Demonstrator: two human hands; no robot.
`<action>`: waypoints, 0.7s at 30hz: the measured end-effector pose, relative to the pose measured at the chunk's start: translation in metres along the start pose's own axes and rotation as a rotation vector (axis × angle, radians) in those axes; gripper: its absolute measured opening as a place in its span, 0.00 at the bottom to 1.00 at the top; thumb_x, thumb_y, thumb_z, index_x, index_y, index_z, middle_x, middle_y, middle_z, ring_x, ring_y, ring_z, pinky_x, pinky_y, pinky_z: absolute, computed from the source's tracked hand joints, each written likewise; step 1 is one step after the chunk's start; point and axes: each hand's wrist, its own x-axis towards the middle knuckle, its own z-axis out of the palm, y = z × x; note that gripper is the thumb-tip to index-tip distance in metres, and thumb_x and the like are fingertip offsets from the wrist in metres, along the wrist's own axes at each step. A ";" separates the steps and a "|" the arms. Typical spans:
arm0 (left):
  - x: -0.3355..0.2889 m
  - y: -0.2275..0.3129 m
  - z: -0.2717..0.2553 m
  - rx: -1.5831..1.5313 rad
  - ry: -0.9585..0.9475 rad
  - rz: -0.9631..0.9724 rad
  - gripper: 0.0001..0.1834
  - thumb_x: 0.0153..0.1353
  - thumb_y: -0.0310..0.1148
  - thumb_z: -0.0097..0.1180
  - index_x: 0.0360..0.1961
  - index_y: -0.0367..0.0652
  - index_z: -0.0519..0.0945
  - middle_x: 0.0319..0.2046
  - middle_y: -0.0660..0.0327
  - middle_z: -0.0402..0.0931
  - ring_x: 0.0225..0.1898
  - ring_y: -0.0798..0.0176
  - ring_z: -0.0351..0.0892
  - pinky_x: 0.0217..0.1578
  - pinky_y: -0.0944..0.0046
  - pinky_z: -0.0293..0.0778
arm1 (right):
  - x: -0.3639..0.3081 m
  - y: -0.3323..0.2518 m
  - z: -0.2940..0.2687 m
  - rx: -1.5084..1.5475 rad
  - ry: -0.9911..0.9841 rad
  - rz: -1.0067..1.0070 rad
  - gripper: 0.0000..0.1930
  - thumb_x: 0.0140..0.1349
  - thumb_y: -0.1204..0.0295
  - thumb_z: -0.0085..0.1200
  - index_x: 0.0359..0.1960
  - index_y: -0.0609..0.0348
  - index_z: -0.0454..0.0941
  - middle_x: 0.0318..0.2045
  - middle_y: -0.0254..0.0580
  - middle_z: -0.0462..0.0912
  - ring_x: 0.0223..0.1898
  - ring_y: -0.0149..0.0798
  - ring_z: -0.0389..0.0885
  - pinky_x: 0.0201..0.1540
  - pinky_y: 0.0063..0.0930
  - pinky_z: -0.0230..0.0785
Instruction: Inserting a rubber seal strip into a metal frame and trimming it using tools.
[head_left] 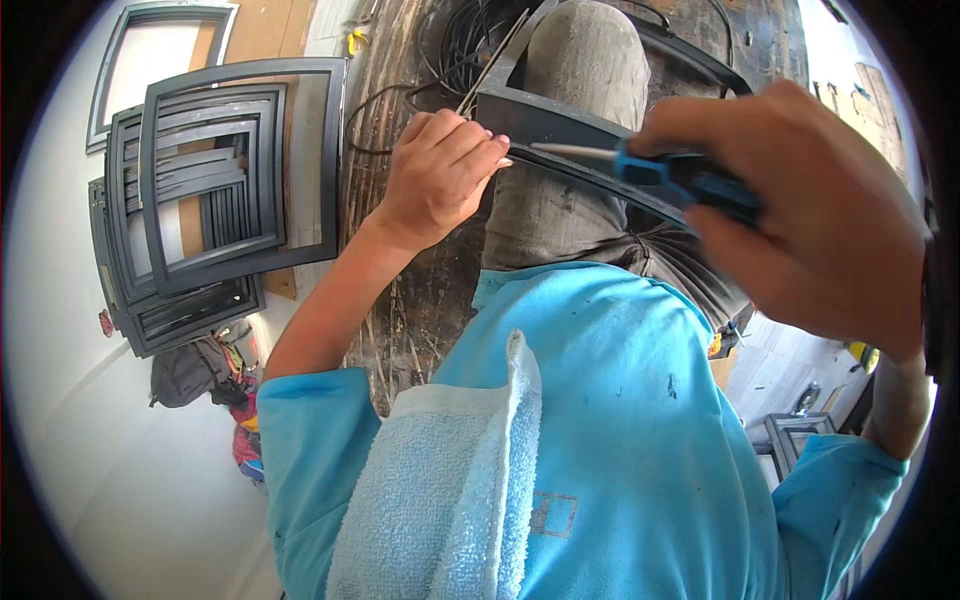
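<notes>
A dark grey frame (560, 118) lies across my lap, over my knee in grey trousers. My left hand (445, 172) is closed at its near left corner, fingertips pinching a thin black cord (375, 150) against the frame's edge; the exact grip is partly hidden. A black strip runs along that edge to the right of my fingers. My right hand (790, 200) is wrapped round the blue and black handle of a screwdriver (640, 168). Its metal shaft points left, the tip beside my left fingertips, just above the frame's edge.
Beyond my knee a coil of black cord (465, 45) lies on a worn, stained wooden surface (400, 300). Several dark grey frames (335, 160) lean in a stack at the left. A grey bag (190, 372) sits below them. More frames (790, 440) stand at the lower right.
</notes>
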 end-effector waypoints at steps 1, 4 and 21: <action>0.011 0.000 0.009 -0.025 0.006 0.038 0.16 0.45 0.25 0.75 0.37 0.44 0.85 0.32 0.67 0.80 0.37 0.61 0.77 0.40 0.60 0.70 | -0.015 0.003 -0.014 0.019 -0.057 0.077 0.24 0.56 0.81 0.57 0.56 0.53 0.78 0.39 0.44 0.79 0.38 0.39 0.80 0.44 0.36 0.73; -0.001 0.002 0.003 0.035 -0.004 0.038 0.14 0.47 0.25 0.74 0.36 0.43 0.84 0.32 0.67 0.79 0.37 0.62 0.77 0.40 0.60 0.70 | -0.033 0.024 -0.005 0.102 -0.099 0.024 0.31 0.57 0.86 0.53 0.65 0.54 0.68 0.47 0.50 0.78 0.41 0.37 0.80 0.46 0.35 0.71; 0.023 0.023 -0.008 -0.034 -0.018 -0.111 0.21 0.48 0.39 0.76 0.43 0.46 0.85 0.40 0.63 0.82 0.43 0.56 0.79 0.45 0.59 0.74 | -0.086 0.085 0.071 0.451 0.322 0.307 0.30 0.57 0.82 0.57 0.65 0.59 0.73 0.43 0.46 0.82 0.40 0.31 0.79 0.38 0.29 0.70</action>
